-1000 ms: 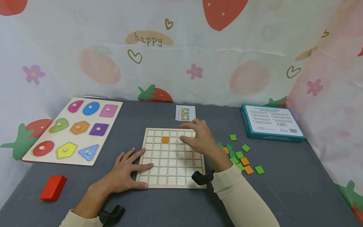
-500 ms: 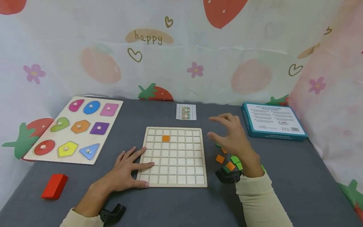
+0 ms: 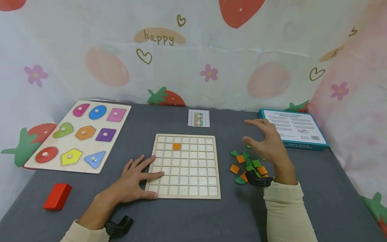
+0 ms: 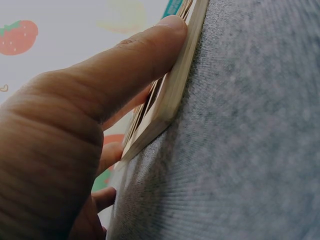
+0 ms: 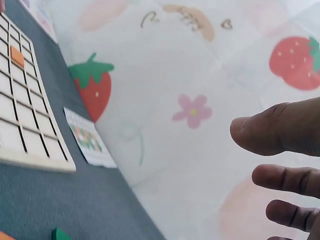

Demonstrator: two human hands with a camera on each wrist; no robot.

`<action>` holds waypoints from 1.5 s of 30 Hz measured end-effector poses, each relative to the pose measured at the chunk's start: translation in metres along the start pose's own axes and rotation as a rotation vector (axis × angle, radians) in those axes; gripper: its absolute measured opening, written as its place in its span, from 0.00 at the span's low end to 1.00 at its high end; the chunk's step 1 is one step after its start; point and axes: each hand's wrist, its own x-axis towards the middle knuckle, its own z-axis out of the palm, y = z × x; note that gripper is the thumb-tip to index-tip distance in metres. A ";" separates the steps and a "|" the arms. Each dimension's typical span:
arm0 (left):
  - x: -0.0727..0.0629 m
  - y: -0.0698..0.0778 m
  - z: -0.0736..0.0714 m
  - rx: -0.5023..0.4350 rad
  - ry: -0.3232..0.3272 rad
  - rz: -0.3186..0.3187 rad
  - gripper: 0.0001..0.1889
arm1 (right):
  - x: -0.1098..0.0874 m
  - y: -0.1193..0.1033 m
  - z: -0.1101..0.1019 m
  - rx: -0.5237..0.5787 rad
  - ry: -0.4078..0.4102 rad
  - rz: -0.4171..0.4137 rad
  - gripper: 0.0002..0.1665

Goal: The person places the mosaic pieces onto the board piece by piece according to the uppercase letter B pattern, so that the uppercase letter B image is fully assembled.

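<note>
A pale wooden grid board (image 3: 183, 197) lies in the middle of the table, with one orange square tile (image 3: 176, 146) in a cell of its second row. My left hand (image 3: 131, 183) rests with spread fingers on the board's left edge; in the left wrist view its thumb (image 4: 145, 50) lies along the near rim. Above the right side of the table hovers my right hand (image 3: 267, 143), thumb and fingers apart with nothing between them. Close below it is a loose pile of green and orange tiles (image 3: 241, 159), partly hidden by the wrist camera.
A small pattern card (image 3: 198, 118) lies behind the board. At the back right is a teal box (image 3: 297, 129), partly overlapped by my right hand. On the left stand a knobbed shape puzzle (image 3: 71, 144) and a red block (image 3: 57, 197).
My right hand has moved right from over the grid board to above the tile pile, its fingers still apart. The left hand has stayed on the board's edge.
</note>
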 end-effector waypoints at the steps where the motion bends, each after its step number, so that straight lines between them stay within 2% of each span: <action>1: 0.000 0.000 0.000 0.002 0.001 0.001 0.38 | 0.000 0.003 -0.001 0.005 -0.001 0.008 0.30; 8: 0.001 0.000 -0.002 0.005 0.003 -0.003 0.39 | -0.001 0.027 -0.001 0.013 -0.046 0.096 0.29; 23: 0.000 0.000 -0.003 -0.002 -0.004 0.008 0.38 | -0.007 0.067 0.018 -0.015 -0.190 0.311 0.29; 30: 0.000 -0.002 -0.001 0.001 -0.001 0.008 0.38 | -0.009 0.076 0.025 -0.050 -0.199 0.341 0.29; 37: -0.001 -0.002 0.000 -0.008 0.005 0.017 0.38 | -0.012 0.083 0.033 -0.136 -0.203 0.366 0.27; 45: 0.000 -0.002 0.001 -0.007 0.008 0.012 0.38 | -0.010 0.085 0.037 -0.188 -0.187 0.376 0.19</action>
